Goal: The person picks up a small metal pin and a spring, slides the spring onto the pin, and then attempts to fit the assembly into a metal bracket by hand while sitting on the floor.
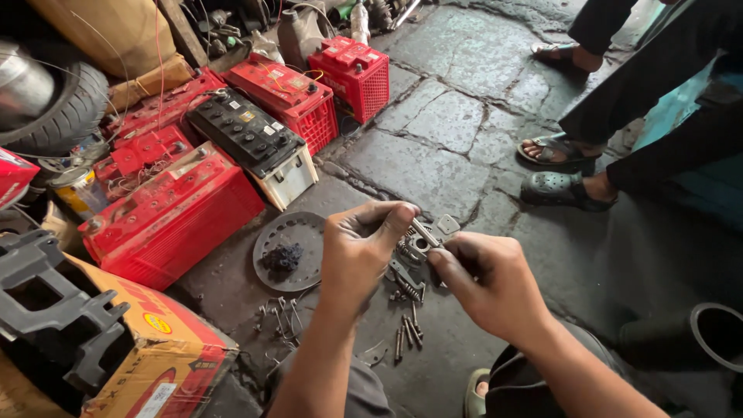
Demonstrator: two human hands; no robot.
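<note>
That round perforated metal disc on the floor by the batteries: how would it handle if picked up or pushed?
The metal disc looks like thin plate, so probably stiff and fairly heavy for its size. It lies flat on the stone floor, so it would likely slide, not roll. The dark clump resting on it would probably spill if the disc tilted.

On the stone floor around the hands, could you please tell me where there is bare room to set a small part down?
Bare stone floor lies open between the red ribbed batteries and the sandalled feet. Below the right hand, dark floor reaches toward the black ring. It is crowded under the left hand: round perforated metal disc, scattered bolts.
</note>
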